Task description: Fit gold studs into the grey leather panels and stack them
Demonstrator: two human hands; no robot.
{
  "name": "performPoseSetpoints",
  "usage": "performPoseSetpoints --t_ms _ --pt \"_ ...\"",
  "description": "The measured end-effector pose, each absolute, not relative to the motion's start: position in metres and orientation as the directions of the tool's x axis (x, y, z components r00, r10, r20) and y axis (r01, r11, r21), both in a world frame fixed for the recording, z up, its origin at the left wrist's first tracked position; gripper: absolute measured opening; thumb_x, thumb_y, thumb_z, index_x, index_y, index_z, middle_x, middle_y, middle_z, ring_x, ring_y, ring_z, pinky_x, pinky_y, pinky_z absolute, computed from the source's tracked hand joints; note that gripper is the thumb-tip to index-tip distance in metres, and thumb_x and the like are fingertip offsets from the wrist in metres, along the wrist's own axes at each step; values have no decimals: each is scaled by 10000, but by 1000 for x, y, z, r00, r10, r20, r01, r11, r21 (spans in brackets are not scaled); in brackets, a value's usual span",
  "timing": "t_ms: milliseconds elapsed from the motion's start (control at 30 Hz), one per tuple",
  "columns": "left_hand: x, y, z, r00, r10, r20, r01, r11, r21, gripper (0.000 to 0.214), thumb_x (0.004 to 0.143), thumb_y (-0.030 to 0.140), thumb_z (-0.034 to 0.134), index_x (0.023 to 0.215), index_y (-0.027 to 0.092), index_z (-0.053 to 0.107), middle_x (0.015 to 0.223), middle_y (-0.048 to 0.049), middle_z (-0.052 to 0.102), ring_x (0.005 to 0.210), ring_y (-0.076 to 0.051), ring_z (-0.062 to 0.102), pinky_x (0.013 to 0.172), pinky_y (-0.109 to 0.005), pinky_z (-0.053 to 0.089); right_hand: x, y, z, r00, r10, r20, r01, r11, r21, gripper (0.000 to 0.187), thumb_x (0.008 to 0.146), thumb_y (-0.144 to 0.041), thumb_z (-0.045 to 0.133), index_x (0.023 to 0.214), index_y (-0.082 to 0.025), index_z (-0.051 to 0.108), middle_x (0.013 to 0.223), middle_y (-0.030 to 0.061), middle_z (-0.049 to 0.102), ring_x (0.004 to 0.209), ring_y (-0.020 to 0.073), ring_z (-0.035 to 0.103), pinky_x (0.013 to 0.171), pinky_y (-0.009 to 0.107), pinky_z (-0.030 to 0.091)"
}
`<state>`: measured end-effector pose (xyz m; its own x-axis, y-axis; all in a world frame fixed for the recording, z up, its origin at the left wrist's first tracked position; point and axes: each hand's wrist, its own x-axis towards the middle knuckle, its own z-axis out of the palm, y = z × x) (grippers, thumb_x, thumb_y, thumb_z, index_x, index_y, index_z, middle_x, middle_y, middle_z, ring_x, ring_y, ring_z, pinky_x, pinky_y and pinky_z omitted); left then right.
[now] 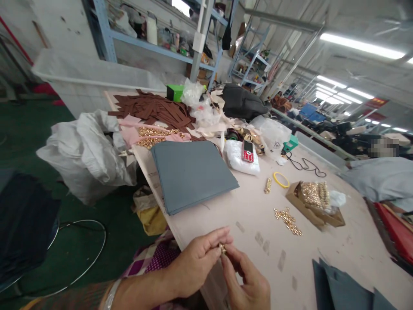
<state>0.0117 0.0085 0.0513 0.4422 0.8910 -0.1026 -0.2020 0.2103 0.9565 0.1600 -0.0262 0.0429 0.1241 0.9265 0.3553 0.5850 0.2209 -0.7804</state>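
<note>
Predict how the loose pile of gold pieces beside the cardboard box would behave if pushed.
The gold pieces would probably scatter, since they lie loose on the table. Being small, each is likely light. Their shiny, metallic look suggests they may be slippery.

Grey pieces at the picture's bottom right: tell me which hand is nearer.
Right. The right hand is left of the grey pieces, not touching them; the left hand lies farther left, beyond the right.

a factory workshop
worktable (253,202) with stacked grey sheets (193,174), brown strips (155,107), gold fittings (288,221); blue shelving (155,48), tube lights (361,46)
</note>
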Motion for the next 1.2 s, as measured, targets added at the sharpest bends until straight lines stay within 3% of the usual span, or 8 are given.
performPoseSetpoints --t_ms 167,333,700,833,933,1000,1067,1200 --pt "6 4 50 439 895 72 22 -91 996 518 959 161 362 1477 166 382 1392 -97 582 1286 -162 533 1148 -306 352 165 -22 43 71 943 326 588 224 -777 181 860 -318 639 974 -237 753 885 6 775 703 129 721 712 168 554" --pt "2 5 39 523 808 271 126 -388 913 584 939 83 324 1518 130 256 1485 -141 470 1362 -147 444 1157 -289 336 159 -21 43 69 923 380 662 243 -710 177 865 -301 614 942 -219 751 819 4 773 638 122 717 673 163 554" --pt "-3 8 41 472 737 483 74 -579 812 606 942 90 378 1526 158 229 1409 -181 539 1321 -203 501 1111 -338 429 127 -15 55 178 871 457 764 171 -623 211 876 -267 524 897 -205 725 732 0 747 607 126 710 600 176 526" --pt "1 13 43 305 880 365 36 -394 918 488 954 137 398 1439 173 434 1310 -120 634 1224 -185 588 1093 -310 442 121 -7 57 223 907 357 674 121 -729 218 860 -341 555 882 -199 719 748 22 741 625 150 696 635 213 550" --pt "1 17 43 109 988 111 -122 -98 988 401 926 167 440 1293 206 596 1189 -70 700 1108 -183 645 1032 -319 485 121 1 51 220 953 208 532 61 -844 280 858 -423 579 920 -187 716 823 48 755 682 173 712 671 237 578" --pt "-5 18 43 68 995 -67 -305 85 948 334 888 199 505 1185 203 657 1105 -62 716 1057 -201 653 974 -337 513 125 11 48 148 976 161 487 70 -871 301 871 -441 583 960 -187 719 872 55 762 715 179 724 691 239 585" --pt "-14 17 42 86 977 -193 -467 211 859 287 826 220 598 1098 183 681 1032 -66 710 997 -211 653 897 -336 531 129 28 49 2 975 224 529 189 -827 258 877 -411 604 965 -199 722 865 45 762 708 172 722 678 226 579" --pt "-35 10 35 175 922 -344 -611 376 697 393 663 245 758 1033 157 662 903 -49 670 785 -159 641 638 -237 496 113 78 60 -253 842 475 623 518 -586 160 938 -281 535 979 -216 675 894 44 736 816 177 697 744 258 547"
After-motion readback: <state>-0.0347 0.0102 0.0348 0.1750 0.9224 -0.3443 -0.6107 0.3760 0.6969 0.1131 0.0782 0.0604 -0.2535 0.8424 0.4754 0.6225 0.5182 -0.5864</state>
